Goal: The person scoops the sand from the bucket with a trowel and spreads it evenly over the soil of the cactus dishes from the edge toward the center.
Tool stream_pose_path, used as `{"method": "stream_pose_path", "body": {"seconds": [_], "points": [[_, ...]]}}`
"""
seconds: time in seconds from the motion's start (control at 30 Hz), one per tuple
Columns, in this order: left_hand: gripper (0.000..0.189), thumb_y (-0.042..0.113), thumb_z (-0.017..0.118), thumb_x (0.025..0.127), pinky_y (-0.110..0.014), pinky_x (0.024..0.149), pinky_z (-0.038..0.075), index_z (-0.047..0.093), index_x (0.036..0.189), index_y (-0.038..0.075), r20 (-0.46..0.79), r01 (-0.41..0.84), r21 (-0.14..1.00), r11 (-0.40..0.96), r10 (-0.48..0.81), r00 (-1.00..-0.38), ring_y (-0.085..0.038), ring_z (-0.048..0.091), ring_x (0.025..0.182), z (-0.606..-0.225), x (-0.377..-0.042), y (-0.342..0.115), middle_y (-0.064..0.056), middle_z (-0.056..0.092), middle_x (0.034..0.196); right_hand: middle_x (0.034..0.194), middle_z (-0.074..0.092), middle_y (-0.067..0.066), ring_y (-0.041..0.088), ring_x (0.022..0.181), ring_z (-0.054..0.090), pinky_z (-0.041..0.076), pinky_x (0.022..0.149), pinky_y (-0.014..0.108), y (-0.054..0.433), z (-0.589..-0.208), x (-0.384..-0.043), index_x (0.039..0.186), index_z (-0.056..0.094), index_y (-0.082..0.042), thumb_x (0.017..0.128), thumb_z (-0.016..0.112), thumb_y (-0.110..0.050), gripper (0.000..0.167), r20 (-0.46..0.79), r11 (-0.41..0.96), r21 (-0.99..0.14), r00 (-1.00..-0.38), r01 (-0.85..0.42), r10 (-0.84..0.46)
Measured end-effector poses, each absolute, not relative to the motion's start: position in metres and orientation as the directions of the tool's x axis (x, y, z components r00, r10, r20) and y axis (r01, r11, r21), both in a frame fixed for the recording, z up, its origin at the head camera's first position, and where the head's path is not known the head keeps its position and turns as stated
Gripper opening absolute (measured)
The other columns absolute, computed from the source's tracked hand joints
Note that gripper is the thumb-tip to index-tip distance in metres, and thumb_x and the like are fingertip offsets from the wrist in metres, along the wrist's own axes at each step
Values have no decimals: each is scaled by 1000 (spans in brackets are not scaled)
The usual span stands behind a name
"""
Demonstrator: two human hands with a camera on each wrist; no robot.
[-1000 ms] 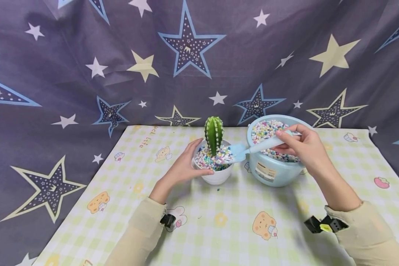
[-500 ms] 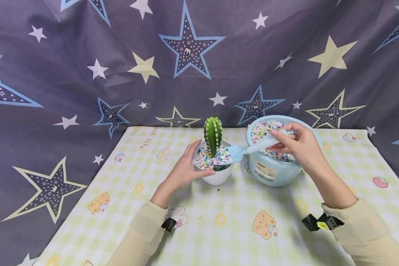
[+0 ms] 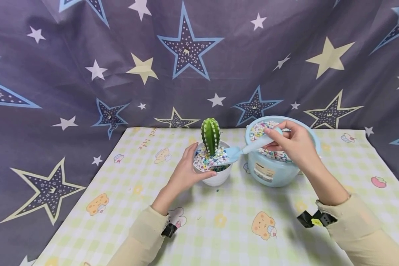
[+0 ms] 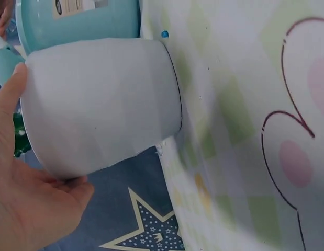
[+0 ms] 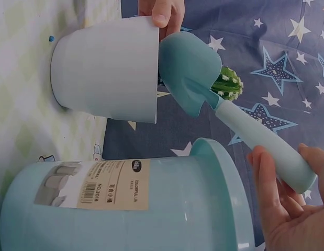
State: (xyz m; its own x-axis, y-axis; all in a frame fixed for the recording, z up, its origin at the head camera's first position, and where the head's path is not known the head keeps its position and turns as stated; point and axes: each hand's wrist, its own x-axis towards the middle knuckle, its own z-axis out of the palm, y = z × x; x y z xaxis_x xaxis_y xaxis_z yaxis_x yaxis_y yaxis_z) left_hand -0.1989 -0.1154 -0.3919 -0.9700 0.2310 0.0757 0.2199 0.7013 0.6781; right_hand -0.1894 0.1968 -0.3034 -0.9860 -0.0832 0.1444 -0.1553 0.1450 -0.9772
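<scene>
A green cactus (image 3: pixel 211 137) stands upright in a white pot (image 3: pixel 216 179), among coloured pebbles (image 3: pixel 204 162). My left hand (image 3: pixel 184 171) holds that pot at the rim, thumb at the near side and fingers round the left. In the left wrist view the pot's wall (image 4: pixel 104 104) fills the middle. My right hand (image 3: pixel 294 144) grips the handle of a light blue trowel (image 3: pixel 254 145) from above. Its blade (image 5: pixel 190 68), bearing pebbles, reaches over the pot's right rim beside the cactus. In the right wrist view the blade's underside hides the pot's contents.
A light blue bucket (image 3: pixel 269 173) full of coloured pebbles stands right of the pot, under my right hand. One small dark pebble (image 3: pixel 217 190) lies on the checked tablecloth (image 3: pixel 232 236) before the pot. A star-patterned curtain (image 3: pixel 199 92) hangs behind the table.
The right hand and trowel have shifted a little left, bringing the blade further over the pot, nearer the cactus. The left hand keeps its hold on the pot.
</scene>
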Motion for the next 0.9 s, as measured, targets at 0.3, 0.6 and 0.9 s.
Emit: {"method": "stream_pose_path", "body": {"seconds": [0.3, 0.6, 0.9], "points": [[119, 49, 86, 73, -55, 122, 28, 14, 161, 15, 83, 355, 640, 681, 398, -914, -36, 31, 149, -387, -220, -131, -9, 18, 167, 69, 73, -16, 7, 67, 75, 63, 68, 24, 194, -297, -192, 100, 50, -5, 98, 65, -28, 27, 171, 229, -955, -982, -186, -84], [115, 48, 86, 73, -57, 122, 27, 18, 160, 16, 78, 369, 652, 663, 425, -902, -37, 30, 150, -384, -226, -132, -11, 22, 166, 68, 72, -16, 7, 65, 74, 63, 69, 30, 191, -290, -194, 98, 51, -3, 97, 65, -28, 29, 188, 256, -945, -978, -205, -89], [120, 53, 85, 71, -56, 121, 30, 16, 161, 14, 93, 335, 631, 699, 361, -928, -37, 33, 148, -387, -216, -126, -10, 22, 166, 67, 72, -16, 9, 67, 75, 63, 68, 28, 187, -291, -192, 98, 51, 0, 97, 65, -28, 31, 208, 318, -920, -974, -228, -95]]}}
